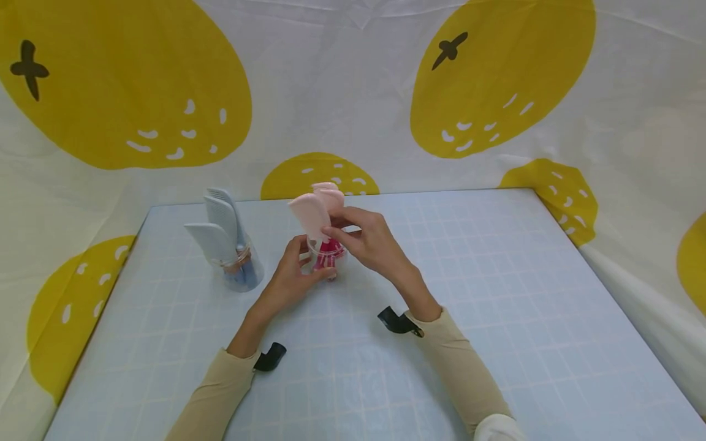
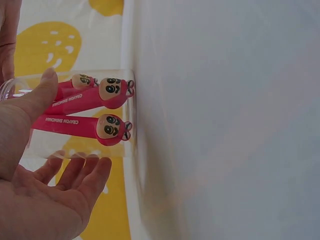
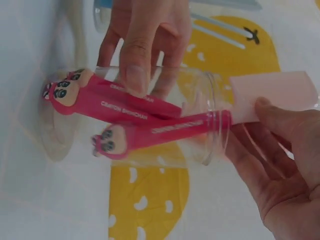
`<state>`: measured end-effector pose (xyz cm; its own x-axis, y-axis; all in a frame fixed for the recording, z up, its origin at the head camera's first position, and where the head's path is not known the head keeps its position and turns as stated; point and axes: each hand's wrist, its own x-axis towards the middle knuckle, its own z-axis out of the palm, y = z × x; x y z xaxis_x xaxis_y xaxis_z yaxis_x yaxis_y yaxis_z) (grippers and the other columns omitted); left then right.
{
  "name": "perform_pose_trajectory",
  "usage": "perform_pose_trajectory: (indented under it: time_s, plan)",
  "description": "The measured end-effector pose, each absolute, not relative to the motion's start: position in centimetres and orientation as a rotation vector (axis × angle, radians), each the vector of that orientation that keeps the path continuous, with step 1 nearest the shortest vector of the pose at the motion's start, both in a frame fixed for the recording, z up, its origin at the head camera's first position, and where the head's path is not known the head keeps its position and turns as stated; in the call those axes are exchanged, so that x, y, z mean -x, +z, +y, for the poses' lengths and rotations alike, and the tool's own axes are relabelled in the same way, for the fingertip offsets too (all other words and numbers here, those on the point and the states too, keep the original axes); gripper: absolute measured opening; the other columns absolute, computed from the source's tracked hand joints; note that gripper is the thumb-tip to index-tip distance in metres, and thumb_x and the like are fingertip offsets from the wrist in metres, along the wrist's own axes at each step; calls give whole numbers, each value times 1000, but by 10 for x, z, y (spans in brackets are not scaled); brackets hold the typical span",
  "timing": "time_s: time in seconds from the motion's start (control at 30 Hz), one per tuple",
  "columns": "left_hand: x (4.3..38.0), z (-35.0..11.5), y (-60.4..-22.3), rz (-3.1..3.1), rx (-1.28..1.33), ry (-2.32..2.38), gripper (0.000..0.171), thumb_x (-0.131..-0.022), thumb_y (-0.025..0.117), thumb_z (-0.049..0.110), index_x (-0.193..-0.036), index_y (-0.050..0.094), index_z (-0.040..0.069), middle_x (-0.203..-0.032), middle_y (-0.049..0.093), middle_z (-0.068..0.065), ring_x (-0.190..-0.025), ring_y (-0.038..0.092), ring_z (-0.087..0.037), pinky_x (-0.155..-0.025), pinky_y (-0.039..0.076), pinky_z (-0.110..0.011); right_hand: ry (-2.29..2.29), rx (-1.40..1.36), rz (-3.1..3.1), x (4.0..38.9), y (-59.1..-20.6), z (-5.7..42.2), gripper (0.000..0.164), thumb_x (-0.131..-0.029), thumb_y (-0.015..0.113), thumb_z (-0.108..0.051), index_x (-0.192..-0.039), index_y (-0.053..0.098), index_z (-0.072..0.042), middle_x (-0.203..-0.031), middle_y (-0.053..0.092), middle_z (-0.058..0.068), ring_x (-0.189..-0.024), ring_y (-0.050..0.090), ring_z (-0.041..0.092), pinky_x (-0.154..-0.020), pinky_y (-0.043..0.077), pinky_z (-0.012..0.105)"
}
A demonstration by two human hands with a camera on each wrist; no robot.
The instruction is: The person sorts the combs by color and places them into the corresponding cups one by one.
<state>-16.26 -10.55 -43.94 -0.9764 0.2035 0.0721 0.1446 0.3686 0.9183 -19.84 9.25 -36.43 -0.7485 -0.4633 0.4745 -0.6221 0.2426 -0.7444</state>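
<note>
My left hand (image 1: 293, 271) grips a clear jar (image 3: 175, 155), thumb on the near side and fingers on the far side. Inside lean several dark pink handles (image 2: 75, 123) with cartoon-face ends, face ends toward the jar's bottom. My right hand (image 1: 371, 239) pinches the pale pink flat head of a spatula-like utensil (image 3: 275, 92) between thumb and fingers. Its handle (image 3: 180, 131) is inside the jar. Other pale pink heads (image 1: 329, 195), one with a toothed edge, stick up behind it in the head view.
Left of my hands, a second clear jar (image 1: 252, 269) with cord round its neck holds several utensils with pale blue heads (image 1: 212, 240) and blue handles. The table (image 1: 353, 380) has a light blue checked cover. Behind hangs a white cloth (image 1: 331, 92) with yellow fruit shapes.
</note>
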Motion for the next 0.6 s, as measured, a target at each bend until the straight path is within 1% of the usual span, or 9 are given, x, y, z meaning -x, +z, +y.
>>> perform_pose_trajectory:
  time_s: [0.13, 0.33, 0.6]
  plan:
    - [163, -106, -439, 2568, -353, 1704, 81, -88, 84, 19, -149, 32, 6, -147, 40, -15, -135, 43, -35, -114, 40, -56, 1513, -1073, -2377, 197, -369, 93, 29, -91, 77, -4, -119, 71, 0, -110, 74, 10, -97, 72, 20, -82, 61, 28]
    - [165, -107, -438, 2545, -416, 1749, 85, -88, 84, 15, -153, 30, 10, -150, 38, -14, -133, 43, -34, -114, 40, -59, 1479, -1153, -2405, 194, -365, 93, 28, -91, 77, -2, -117, 70, 0, -110, 73, 11, -97, 72, 21, -85, 61, 29]
    - [164, -106, -440, 2556, -323, 1704, 80, -88, 84, 20, -148, 32, 5, -147, 41, -16, -136, 42, -35, -115, 40, -55, 1416, -1121, -2448, 197, -366, 96, 30, -91, 77, -1, -119, 70, 2, -111, 74, 12, -97, 72, 22, -86, 61, 30]
